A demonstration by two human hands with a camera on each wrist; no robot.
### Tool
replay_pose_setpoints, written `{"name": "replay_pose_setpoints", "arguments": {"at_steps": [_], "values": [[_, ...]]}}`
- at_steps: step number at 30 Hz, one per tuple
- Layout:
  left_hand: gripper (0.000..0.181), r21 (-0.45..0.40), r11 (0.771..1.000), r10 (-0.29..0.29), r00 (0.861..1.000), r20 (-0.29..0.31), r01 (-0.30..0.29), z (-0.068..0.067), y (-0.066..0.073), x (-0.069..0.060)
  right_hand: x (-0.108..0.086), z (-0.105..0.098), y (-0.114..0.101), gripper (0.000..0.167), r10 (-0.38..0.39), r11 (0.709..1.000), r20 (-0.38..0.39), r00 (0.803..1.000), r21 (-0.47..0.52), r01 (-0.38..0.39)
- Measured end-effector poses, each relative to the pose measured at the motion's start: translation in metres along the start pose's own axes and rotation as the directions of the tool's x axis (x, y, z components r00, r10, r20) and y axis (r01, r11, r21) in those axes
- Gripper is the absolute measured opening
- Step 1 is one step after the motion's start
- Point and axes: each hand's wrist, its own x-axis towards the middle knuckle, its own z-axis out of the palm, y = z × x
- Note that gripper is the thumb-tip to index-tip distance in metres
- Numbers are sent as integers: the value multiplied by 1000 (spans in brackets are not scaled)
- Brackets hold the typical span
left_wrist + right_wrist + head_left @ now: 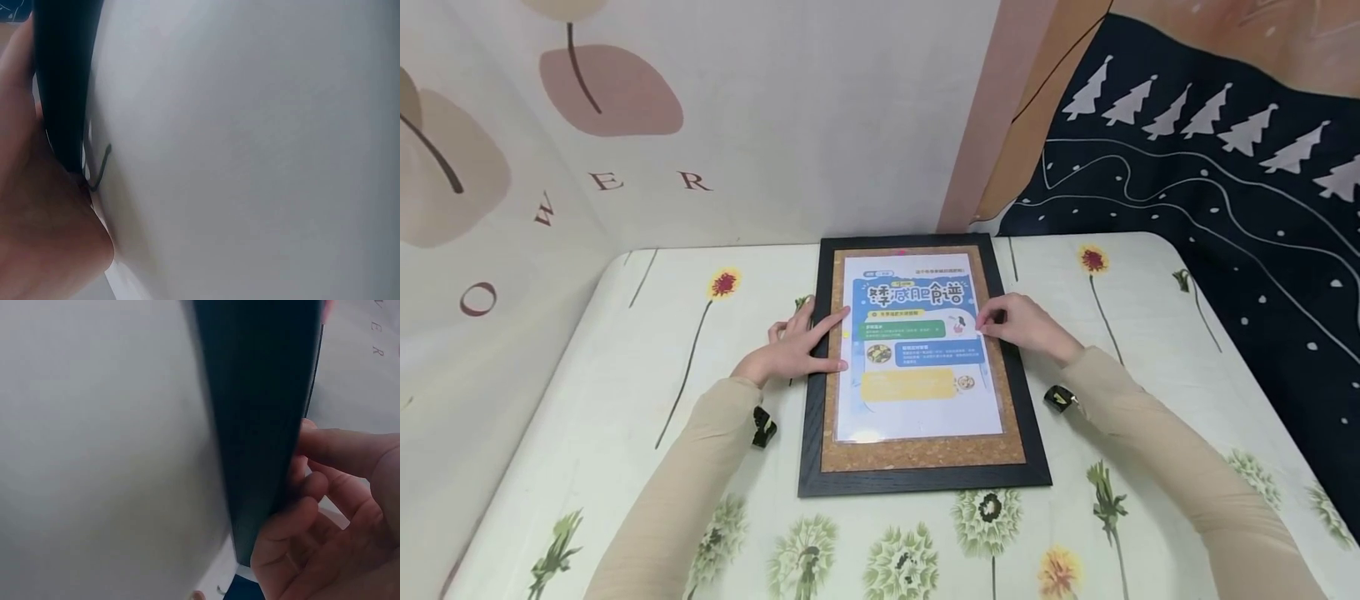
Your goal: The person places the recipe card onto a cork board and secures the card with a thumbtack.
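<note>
A printed sheet (917, 421) with a blue heading lies on a cork board (925, 454) in a black frame (925, 481). My left hand (793, 343) spreads across the frame's left side, thumb and forefinger touching the sheet's left edge. A small pink push pin (902, 252) shows at the top edge, a yellow one (846, 334) at the left. At the right edge, my right hand (1018, 321) pinches something small, seemingly a push pin, mostly hidden by the fingertips. The right wrist view shows its curled fingers (294, 519) against the black frame.
A flower-patterned cloth (587, 400) covers the table under the frame. Behind it hang a pale printed curtain (812, 125) and a dark one with white trees (1210, 183). Black wrist cameras (764, 427) sit beside the sleeves.
</note>
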Motion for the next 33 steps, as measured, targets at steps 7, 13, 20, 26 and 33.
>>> {"name": "replay_pose_setpoints", "arguments": {"at_steps": [7, 13, 20, 26, 33], "values": [[91, 4, 1000, 3, 1000, 0, -3, 0, 0, 0, 2, -2, -4, 6, 20, 1000, 35, 999, -3, -20], [91, -8, 1000, 13, 1000, -6, -13, 0, -1, 0, 1, -3, 1, 4, 8, 1000, 22, 1000, 29, -8], [92, -1, 1000, 5, 1000, 1, -5, 1, 0, 1, -5, -4, 11, 5, -47, 996, -19, 999, 71, 48], [92, 12, 1000, -1, 1000, 1, 1, 0, 1, 1, -9, -8, 13, 7, -27, 996, -59, 998, 86, 32], [92, 14, 1000, -4, 1000, -2, 4, 0, 1, 2, -13, -15, 15, 8, 3, 997, -48, 999, 81, 1]]}}
